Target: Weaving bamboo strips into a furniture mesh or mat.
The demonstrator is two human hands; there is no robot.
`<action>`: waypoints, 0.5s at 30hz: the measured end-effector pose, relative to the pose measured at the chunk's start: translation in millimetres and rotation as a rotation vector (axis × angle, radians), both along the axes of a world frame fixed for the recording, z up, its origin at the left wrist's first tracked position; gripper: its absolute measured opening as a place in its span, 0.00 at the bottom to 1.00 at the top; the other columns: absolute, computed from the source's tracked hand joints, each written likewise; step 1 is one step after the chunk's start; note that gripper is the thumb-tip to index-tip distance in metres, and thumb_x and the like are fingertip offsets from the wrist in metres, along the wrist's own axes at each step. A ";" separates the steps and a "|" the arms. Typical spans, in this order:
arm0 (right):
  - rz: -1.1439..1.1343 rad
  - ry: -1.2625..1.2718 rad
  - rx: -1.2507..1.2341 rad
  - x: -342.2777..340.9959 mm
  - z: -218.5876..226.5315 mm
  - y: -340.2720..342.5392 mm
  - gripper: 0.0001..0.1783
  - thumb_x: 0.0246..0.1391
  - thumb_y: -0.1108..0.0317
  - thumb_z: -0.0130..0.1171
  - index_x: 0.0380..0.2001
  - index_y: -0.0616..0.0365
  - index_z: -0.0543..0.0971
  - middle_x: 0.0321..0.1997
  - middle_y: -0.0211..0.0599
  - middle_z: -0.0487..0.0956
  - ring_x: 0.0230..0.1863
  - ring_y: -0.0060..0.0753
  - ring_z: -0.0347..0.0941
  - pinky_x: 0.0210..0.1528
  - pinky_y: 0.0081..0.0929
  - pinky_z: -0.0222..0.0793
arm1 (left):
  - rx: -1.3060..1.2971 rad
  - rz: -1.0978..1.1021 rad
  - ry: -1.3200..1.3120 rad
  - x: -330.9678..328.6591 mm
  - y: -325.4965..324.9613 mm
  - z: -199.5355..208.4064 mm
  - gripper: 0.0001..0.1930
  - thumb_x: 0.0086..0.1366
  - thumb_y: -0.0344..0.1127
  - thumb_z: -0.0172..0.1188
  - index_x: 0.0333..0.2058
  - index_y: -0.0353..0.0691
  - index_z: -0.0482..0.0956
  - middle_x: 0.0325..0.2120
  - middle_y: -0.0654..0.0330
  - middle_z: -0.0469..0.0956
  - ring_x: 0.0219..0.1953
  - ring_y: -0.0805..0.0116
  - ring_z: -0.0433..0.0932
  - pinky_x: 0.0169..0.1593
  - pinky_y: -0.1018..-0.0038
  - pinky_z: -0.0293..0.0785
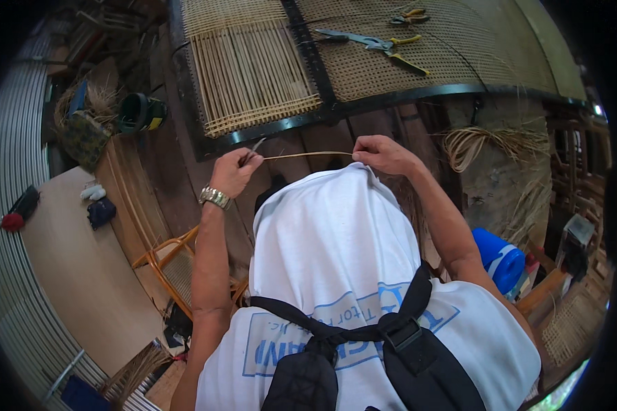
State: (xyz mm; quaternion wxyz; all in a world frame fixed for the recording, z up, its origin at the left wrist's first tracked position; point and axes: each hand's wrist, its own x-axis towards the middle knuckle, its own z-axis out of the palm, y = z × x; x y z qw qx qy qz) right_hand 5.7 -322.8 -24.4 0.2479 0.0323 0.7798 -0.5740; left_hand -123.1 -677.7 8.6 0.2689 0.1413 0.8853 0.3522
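A thin, pale rattan strip (305, 155) stretches between my hands, just beyond the front of my white shirt (329, 219). My left hand (232, 174), with a metal watch (215, 198) on its wrist, is closed on one end. A narrow grey metal blade (256, 146) juts up from the same fingers; its handle is hidden. The other end is pinched between thumb and fingers of my right hand (385, 155). Ahead lies a dark-framed panel (267, 128), part filled with woven cane (404, 68) and part with parallel rattan strands (250, 72).
Yellow-handled snips (377, 44) and small pliers (409, 16) lie on the woven part. A coil of rattan (476, 145) sits to the right, above a blue container (498, 260). At left are a dark green bucket (140, 111), a pale board (75, 253) and a rattan chair (175, 264).
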 end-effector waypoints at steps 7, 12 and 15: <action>-0.009 -0.039 0.109 -2.1 8.1 59.0 0.13 0.55 0.62 0.63 0.34 0.62 0.81 0.29 0.31 0.79 0.34 0.25 0.74 0.39 0.25 0.71 | 0.028 0.151 0.205 -5.6 15.8 9.5 0.14 0.61 0.42 0.64 0.32 0.35 0.80 0.24 0.52 0.76 0.26 0.62 0.75 0.33 0.67 0.72; 0.152 -0.087 0.985 14.1 8.8 74.2 0.23 0.50 0.58 0.65 0.48 0.57 0.80 0.46 0.47 0.80 0.49 0.44 0.77 0.48 0.33 0.73 | 0.052 0.127 0.237 -1.8 22.7 1.6 0.12 0.59 0.40 0.65 0.31 0.35 0.80 0.25 0.52 0.79 0.27 0.59 0.79 0.34 0.67 0.74; 0.099 0.157 0.594 -9.3 32.1 34.4 0.34 0.48 0.58 0.67 0.58 0.60 0.72 0.60 0.49 0.73 0.60 0.52 0.70 0.62 0.37 0.65 | 0.184 -0.048 0.066 18.6 69.2 -2.0 0.10 0.58 0.37 0.66 0.30 0.35 0.80 0.23 0.52 0.79 0.25 0.61 0.79 0.31 0.67 0.74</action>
